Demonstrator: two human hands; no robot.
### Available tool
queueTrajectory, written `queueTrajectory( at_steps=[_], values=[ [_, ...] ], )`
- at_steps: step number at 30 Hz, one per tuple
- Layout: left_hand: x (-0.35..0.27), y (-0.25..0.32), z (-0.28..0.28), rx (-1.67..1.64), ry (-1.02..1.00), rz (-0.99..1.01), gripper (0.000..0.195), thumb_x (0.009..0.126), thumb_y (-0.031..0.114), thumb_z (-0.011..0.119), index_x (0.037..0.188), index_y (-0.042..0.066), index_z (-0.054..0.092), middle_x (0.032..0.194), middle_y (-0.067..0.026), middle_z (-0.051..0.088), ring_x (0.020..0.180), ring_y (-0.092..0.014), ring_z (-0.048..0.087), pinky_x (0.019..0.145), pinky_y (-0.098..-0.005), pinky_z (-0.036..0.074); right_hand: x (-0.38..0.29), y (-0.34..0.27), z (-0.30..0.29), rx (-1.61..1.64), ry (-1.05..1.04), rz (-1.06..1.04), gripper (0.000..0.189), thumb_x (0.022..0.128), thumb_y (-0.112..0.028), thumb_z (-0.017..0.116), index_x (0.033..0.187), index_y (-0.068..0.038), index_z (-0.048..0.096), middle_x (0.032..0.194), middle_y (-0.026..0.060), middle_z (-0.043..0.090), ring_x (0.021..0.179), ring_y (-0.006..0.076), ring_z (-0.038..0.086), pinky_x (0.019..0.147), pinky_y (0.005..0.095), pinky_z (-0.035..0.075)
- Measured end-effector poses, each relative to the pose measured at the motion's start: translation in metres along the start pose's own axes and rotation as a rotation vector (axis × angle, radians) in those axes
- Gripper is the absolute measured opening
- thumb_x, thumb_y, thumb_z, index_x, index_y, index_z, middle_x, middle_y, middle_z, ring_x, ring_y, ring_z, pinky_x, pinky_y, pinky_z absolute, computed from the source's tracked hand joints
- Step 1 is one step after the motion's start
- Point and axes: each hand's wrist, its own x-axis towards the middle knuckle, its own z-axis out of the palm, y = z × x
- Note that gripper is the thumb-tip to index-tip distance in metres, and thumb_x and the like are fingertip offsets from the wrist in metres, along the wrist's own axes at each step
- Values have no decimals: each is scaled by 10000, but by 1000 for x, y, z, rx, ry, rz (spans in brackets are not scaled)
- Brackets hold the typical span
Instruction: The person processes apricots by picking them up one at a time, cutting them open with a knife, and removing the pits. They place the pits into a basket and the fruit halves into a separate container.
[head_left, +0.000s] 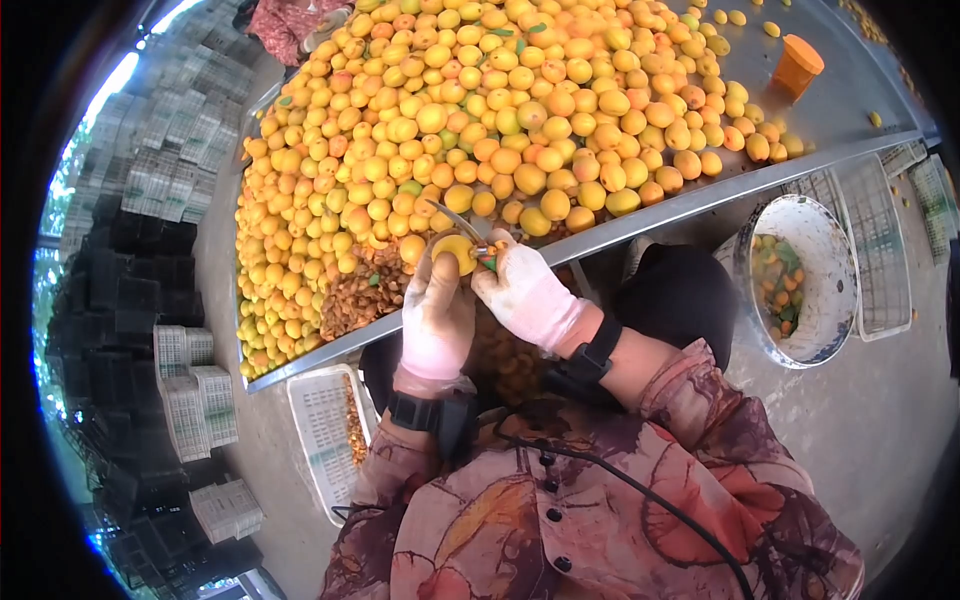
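Observation:
In my gloved left hand (439, 315) is a yellow apricot (454, 253), held between thumb and fingers at the table's near edge. My gloved right hand (525, 289) grips a small curved knife (455, 219) by its handle, partly hidden by the fingers. The blade points up and to the left, just behind the apricot. Beyond both hands lies a large heap of apricots (465, 97) on the metal table (832, 82). A pile of brown apricot stones (367, 292) lies left of my left hand.
An orange plastic cup (796, 66) stands at the table's far right. A white bucket (821, 247) with fruit and leaves and a plastic crate (874, 247) stand on the right floor. Another crate (322, 435) is below left. Crates are stacked further left. Another person's sleeve (281, 30) shows at top left.

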Motion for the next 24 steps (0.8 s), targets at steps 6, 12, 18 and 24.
queueTrajectory(
  at_steps=[6,12,18,24],
  values=[
    [4,12,-18,0,-163,-26,502,965,354,651,1329,27,538,1290,-58,588,1214,-202,537,1047,-368,409,6,-28,-33,1024,-522,756,191,941,-201,576,828,-60,515,622,20,509,431,126,439,395,278,331],
    [13,10,-26,-241,-198,-36,638,981,477,564,1430,45,422,1377,-112,535,1263,-279,502,1103,-439,363,0,-29,-18,600,-332,376,111,944,-158,580,914,-53,595,639,-7,468,528,85,442,477,264,374],
    [13,6,-25,-123,-108,10,664,984,486,556,1481,83,377,1440,-92,484,1300,-262,458,1110,-434,332,-1,-17,-5,146,-171,90,216,913,-145,596,1052,15,553,798,162,648,774,294,643,699,378,500],
    [8,14,-11,-70,-98,62,576,993,430,574,1353,-10,485,1328,-83,541,1204,-178,496,1036,-327,373,3,-31,-15,-23,-235,137,290,883,-187,582,1047,44,520,861,318,629,887,488,615,748,523,495]
  ],
)
